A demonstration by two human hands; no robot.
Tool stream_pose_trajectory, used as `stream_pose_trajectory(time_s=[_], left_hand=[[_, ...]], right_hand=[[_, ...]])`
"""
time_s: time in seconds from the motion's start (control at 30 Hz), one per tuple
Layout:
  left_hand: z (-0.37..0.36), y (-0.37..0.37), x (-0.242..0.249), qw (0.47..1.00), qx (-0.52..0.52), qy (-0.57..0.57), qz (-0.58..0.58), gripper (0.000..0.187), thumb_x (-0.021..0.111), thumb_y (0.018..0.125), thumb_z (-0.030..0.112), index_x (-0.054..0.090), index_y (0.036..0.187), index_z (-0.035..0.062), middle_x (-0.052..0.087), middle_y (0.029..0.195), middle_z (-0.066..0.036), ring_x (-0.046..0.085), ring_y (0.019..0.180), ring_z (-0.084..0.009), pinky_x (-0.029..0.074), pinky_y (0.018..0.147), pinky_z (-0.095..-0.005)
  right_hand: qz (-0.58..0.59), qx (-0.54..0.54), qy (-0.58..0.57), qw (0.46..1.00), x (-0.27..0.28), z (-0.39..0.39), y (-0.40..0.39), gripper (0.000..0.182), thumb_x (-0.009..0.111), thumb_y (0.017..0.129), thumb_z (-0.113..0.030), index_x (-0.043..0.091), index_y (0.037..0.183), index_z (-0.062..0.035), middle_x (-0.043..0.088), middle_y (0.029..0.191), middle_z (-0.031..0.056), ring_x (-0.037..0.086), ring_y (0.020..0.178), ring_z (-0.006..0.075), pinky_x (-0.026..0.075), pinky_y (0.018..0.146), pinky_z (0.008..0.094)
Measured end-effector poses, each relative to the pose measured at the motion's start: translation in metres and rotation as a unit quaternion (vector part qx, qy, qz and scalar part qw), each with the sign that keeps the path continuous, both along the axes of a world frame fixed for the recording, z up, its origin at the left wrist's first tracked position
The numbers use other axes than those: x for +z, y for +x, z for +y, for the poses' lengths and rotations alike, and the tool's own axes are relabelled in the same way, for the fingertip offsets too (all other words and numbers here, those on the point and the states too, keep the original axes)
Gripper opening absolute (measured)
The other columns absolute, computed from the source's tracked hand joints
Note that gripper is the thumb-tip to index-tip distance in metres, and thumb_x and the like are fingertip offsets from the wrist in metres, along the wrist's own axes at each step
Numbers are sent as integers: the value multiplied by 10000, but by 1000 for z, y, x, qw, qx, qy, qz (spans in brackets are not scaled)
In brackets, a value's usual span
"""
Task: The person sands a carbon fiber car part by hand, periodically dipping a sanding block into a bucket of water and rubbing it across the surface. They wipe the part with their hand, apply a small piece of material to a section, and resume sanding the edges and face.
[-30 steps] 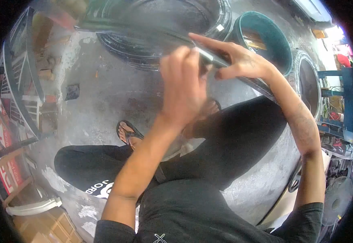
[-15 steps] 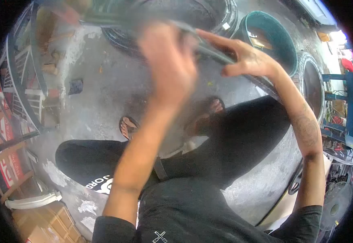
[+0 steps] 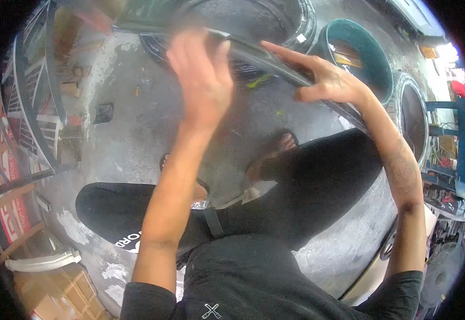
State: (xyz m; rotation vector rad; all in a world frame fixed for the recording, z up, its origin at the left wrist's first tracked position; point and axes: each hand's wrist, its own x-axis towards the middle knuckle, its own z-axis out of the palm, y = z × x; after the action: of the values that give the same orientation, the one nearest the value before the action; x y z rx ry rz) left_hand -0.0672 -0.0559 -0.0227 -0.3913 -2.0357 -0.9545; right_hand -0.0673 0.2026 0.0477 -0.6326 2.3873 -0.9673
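A long, dark, glossy strip (image 3: 275, 65) runs at a slant across the upper view, from the upper left to near my right knee. My right hand (image 3: 331, 80) is closed on it, with the thumb on the near side and the fingers along the far side. Farther left, my left hand (image 3: 203, 77) reaches up to the strip. Its fingers point away from me, the thumb is apart from them, and the fingertips are smeared by motion against the strip's edge. I cannot tell whether they hold anything.
Beyond the strip lie black rings (image 3: 308, 26) on the concrete floor (image 3: 136, 106). A green bucket (image 3: 384, 61) stands right of them, beside another ring (image 3: 416, 106). Blue racking (image 3: 461, 144) is at the right. Metal frames (image 3: 22, 101) and a cardboard box (image 3: 56, 293) line the left.
My left hand has moved left, away from the right hand, and shows more sharply. My right hand keeps its hold in nearly the same place.
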Motion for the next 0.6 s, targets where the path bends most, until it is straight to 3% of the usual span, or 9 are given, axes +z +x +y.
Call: stream_pose_trajectory(time_s=[0.07, 0.13, 0.2, 0.27, 0.33, 0.37, 0.47, 0.53, 0.6], left_hand=[[19, 29, 0, 997, -38, -66, -4, 386, 740, 986, 122, 571, 1302, -23, 551, 1309, -226, 529, 1211, -391, 407, 1050, -522], [28, 52, 3, 989, -97, -106, -20, 413, 751, 980, 144, 570, 1312, -23, 575, 1277, -227, 533, 1213, -395, 402, 1052, -516], [0, 21, 6, 986, -106, -131, 12, 383, 726, 998, 133, 575, 1321, -6, 579, 1269, -224, 537, 1205, -395, 408, 1046, -518], [-6, 6, 2, 999, 9, -46, 3, 354, 712, 1010, 122, 588, 1319, 5, 575, 1276, -213, 534, 1205, -401, 403, 1055, -522], [18, 30, -2, 998, -30, -56, 8, 380, 730, 993, 114, 588, 1326, 0, 572, 1277, -215, 535, 1207, -393, 400, 1058, -520], [29, 50, -2, 989, -87, -108, -45, 405, 741, 983, 112, 583, 1337, -4, 571, 1273, -218, 532, 1219, -382, 396, 1062, -520], [6, 29, 0, 989, -94, -118, 14, 364, 713, 1007, 106, 577, 1331, 9, 569, 1278, -219, 530, 1209, -377, 403, 1051, -524], [0, 15, 0, 999, -2, 27, -27, 352, 707, 1008, 97, 573, 1316, -9, 570, 1258, -219, 522, 1208, -392, 405, 1042, -520], [26, 39, -2, 1000, -14, -22, -12, 368, 713, 1003, 100, 564, 1315, -25, 565, 1250, -222, 522, 1211, -392, 400, 1048, -519]], right_hand=[[-29, 3, -27, 999, 6, -1, -2, 1143, 698, 644, -237, 315, 1720, -193, 653, 1430, 160, 630, 1200, 227, 460, 1104, 352], [-27, -3, -10, 1000, 15, -5, -2, 1143, 700, 643, -241, 319, 1719, -188, 646, 1437, 149, 631, 1178, 230, 461, 1099, 354], [-49, -6, -51, 997, 9, -4, -2, 1138, 700, 648, -233, 319, 1719, -190, 643, 1440, 147, 633, 1160, 237, 459, 1105, 363], [-8, 5, -41, 999, -3, 1, -1, 1133, 700, 653, -230, 319, 1719, -193, 633, 1450, 139, 624, 1168, 237, 452, 1110, 366], [-14, 4, -57, 998, 1, 2, -1, 1130, 708, 654, -215, 323, 1716, -190, 585, 1525, 170, 579, 1316, 265, 404, 1183, 371], [-18, 7, -63, 998, 4, 1, -3, 1129, 711, 655, -208, 324, 1715, -189, 560, 1563, 185, 557, 1390, 279, 380, 1219, 374], [-60, 6, -53, 997, 10, -3, -3, 1117, 705, 667, -191, 320, 1715, -181, 557, 1567, 194, 551, 1401, 283, 366, 1229, 371], [-31, 13, -38, 999, 7, -3, -2, 1107, 699, 676, -192, 318, 1714, -163, 563, 1560, 185, 549, 1395, 274, 357, 1231, 367], [-57, 0, -34, 998, 12, -3, -1, 1108, 697, 675, -199, 317, 1714, -159, 559, 1567, 193, 545, 1404, 280, 350, 1238, 374]])
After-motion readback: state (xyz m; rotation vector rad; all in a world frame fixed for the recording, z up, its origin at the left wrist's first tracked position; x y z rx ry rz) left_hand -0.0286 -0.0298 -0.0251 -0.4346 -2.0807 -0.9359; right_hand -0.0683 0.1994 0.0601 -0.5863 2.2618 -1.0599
